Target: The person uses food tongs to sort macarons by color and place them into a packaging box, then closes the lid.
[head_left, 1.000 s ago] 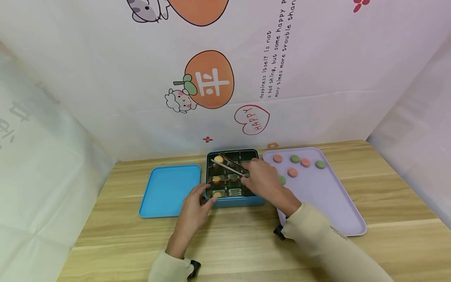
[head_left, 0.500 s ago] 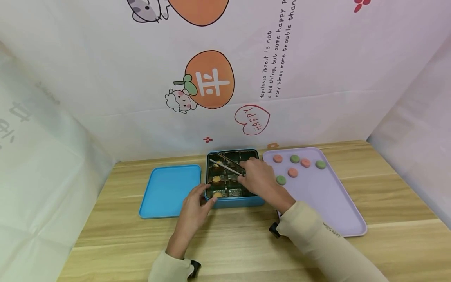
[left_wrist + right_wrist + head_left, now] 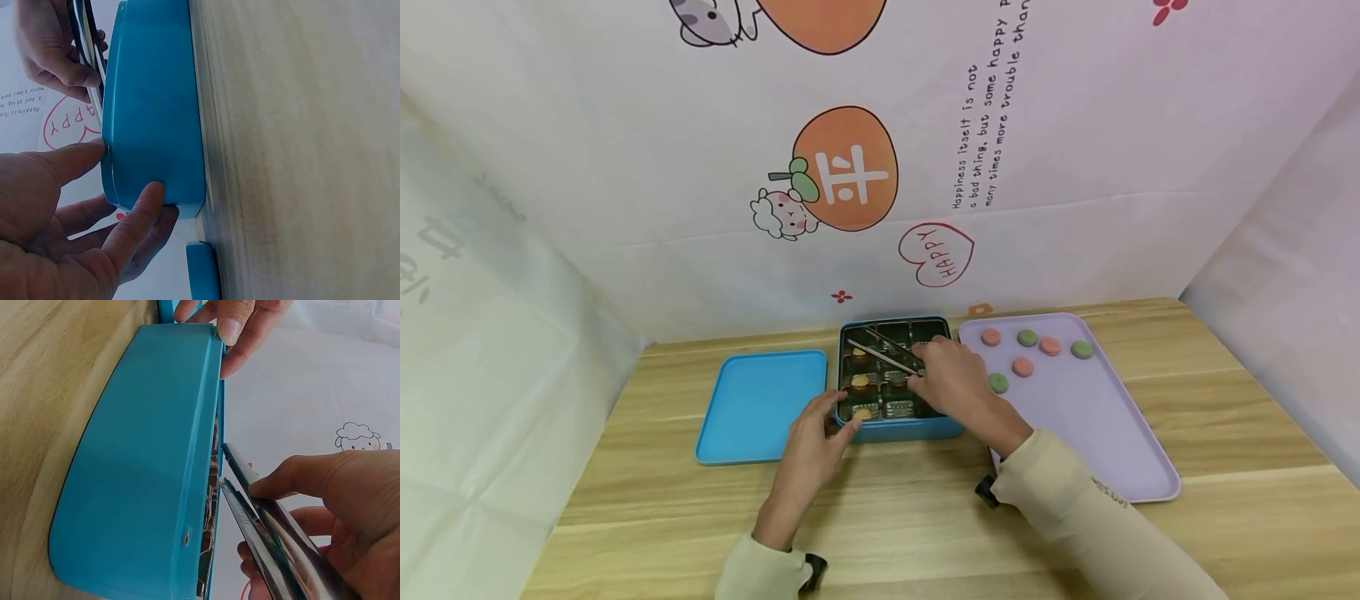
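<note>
My left hand holds the front left corner of a blue box, its thumb and fingers spread around the rim and sides. Inside, a dark insert is divided into compartments. Yellow macarons sit in its left column; the farthest is partly hidden under the tongs. My right hand grips metal tongs over the box. Their two serrated tips are apart, with nothing between them, above the far left compartment. In the left wrist view, the box's side wall faces the camera.
To the box's right lies a lilac tray with several pink macarons and green macarons. A flat blue lid rests at its left. A printed cloth hangs behind the wooden table.
The yellow macaron between the tong tips has been let go into the far left compartment, and the tips have spread. My right hand shifted slightly left. My left hand stayed put.
</note>
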A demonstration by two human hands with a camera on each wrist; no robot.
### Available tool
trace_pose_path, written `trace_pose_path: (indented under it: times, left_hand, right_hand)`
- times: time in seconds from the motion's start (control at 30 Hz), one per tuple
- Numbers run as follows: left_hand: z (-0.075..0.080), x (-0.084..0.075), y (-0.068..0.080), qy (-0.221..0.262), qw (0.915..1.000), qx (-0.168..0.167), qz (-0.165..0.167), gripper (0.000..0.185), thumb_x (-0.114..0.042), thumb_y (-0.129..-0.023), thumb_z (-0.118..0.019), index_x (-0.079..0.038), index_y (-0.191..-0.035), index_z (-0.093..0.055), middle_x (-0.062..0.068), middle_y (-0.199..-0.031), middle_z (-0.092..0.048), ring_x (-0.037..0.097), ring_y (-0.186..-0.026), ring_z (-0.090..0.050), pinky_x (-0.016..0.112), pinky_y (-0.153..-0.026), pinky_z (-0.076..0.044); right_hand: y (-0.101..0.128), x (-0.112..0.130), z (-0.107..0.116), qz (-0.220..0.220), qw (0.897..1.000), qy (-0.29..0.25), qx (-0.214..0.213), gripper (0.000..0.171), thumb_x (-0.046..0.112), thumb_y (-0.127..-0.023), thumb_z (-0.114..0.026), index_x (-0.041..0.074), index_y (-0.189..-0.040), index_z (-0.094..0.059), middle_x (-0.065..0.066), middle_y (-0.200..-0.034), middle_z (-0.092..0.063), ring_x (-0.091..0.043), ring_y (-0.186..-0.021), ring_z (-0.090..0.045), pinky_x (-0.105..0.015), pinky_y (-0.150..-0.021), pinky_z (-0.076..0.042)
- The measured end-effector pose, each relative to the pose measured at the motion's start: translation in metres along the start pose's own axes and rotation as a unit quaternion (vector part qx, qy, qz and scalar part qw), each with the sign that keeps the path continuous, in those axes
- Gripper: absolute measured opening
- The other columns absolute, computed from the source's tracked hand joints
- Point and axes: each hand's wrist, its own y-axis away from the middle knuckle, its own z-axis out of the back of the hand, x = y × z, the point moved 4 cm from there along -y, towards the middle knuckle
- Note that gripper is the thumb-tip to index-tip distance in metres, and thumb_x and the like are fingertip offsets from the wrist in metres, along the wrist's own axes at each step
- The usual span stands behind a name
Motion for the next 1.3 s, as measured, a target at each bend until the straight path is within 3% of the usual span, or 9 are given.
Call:
trace_pose_path:
  times: [0.4,0.7,0.97,1.17,1.3]
  left_hand:
    - [0.0,0.001,-0.001,0.001,1.0,0.003,0.005,0.047,-0.018,-0.099,-0.075,-0.002,-0.141,-0.063,0.025,-0.154,-0.052,0.026,-0.103,-0.068,0.046,-0.086,-0.058]
    - [0.0,0.001,-0.001,0.0,1.0,0.0,0.002,0.047,-0.017,-0.099,-0.075,-0.001,-0.141,-0.064,0.025,-0.153,-0.053,0.028,-0.105,-0.068,0.047,-0.088,-0.058]
    - [0.0,0.002,-0.001,-0.003,1.0,0.0,0.005,0.047,-0.018,-0.099,-0.075,-0.002,-0.141,-0.064,0.025,-0.154,-0.053,0.031,-0.112,-0.068,0.05,-0.092,-0.058]
    - [0.0,0.002,-0.002,0.001,1.0,0.003,0.005,0.047,-0.018,-0.099,-0.075,-0.002,-0.142,-0.063,0.025,-0.154,-0.052,0.028,-0.106,-0.068,0.046,-0.087,-0.058]
    - [0.0,0.002,-0.002,0.002,1.0,0.004,0.008,0.047,-0.018,-0.099,-0.075,-0.002,-0.142,-0.063,0.026,-0.155,-0.052,0.029,-0.108,-0.068,0.048,-0.089,-0.058]
  right_hand:
    - [0.008,-0.006,0.003,-0.001,1.0,-0.006,-0.002,0.046,0.02,-0.093,-0.078,0.007,-0.136,-0.071,-0.022,-0.124,-0.071,-0.03,-0.08,-0.066,-0.034,-0.049,-0.041]
    - [0.024,-0.024,0.016,0.019,1.0,-0.021,-0.014,0.046,0.012,-0.09,-0.072,-0.001,-0.135,-0.07,-0.027,-0.126,-0.069,-0.019,-0.053,-0.049,-0.026,-0.043,-0.027]
    - [0.049,-0.049,0.034,0.03,0.997,0.013,-0.068,0.039,0.012,-0.086,-0.072,0.002,-0.124,-0.076,-0.022,-0.107,-0.075,-0.022,-0.068,-0.058,-0.037,-0.051,-0.045]
    - [0.071,-0.069,0.048,0.03,0.996,0.023,-0.083,0.03,0.015,-0.087,-0.075,0.005,-0.114,-0.078,-0.011,-0.086,-0.067,-0.02,-0.067,-0.055,-0.038,-0.05,-0.044]
    - [0.086,-0.082,0.059,0.038,0.993,0.036,-0.104,0.032,0.015,-0.087,-0.076,0.004,-0.117,-0.078,-0.013,-0.091,-0.072,-0.021,-0.07,-0.057,-0.041,-0.053,-0.046]
